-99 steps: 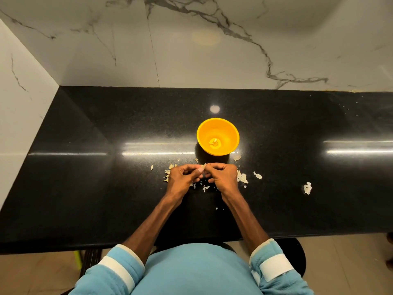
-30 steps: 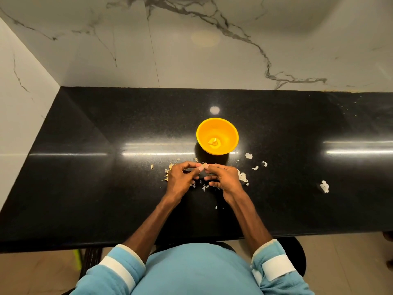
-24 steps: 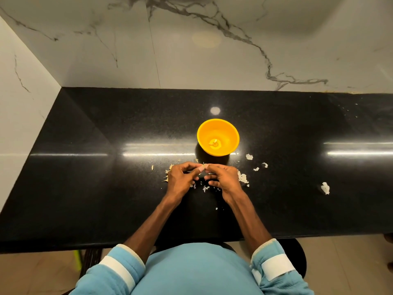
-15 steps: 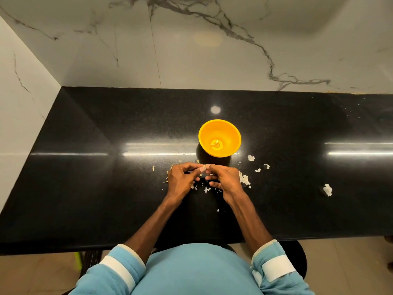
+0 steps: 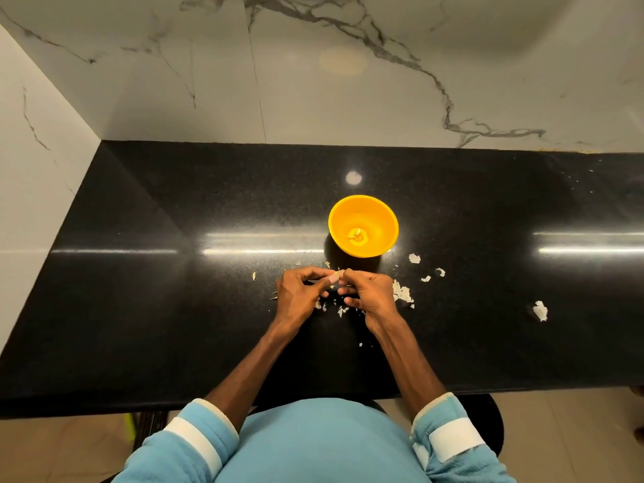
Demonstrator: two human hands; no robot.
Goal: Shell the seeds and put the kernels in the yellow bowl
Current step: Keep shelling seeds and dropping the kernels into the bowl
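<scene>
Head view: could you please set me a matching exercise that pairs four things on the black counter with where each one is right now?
Things:
1. yellow bowl
2. seed
3. kernels
4. lone shell piece

Places:
a. pinched between the fingertips of the left hand and the right hand
b. lying at the bottom of the bowl
c. alone on the counter, far out to the person's right
d. standing on the counter just beyond both hands

Pairs: 1-d, 2-a, 3-b, 4-c.
</scene>
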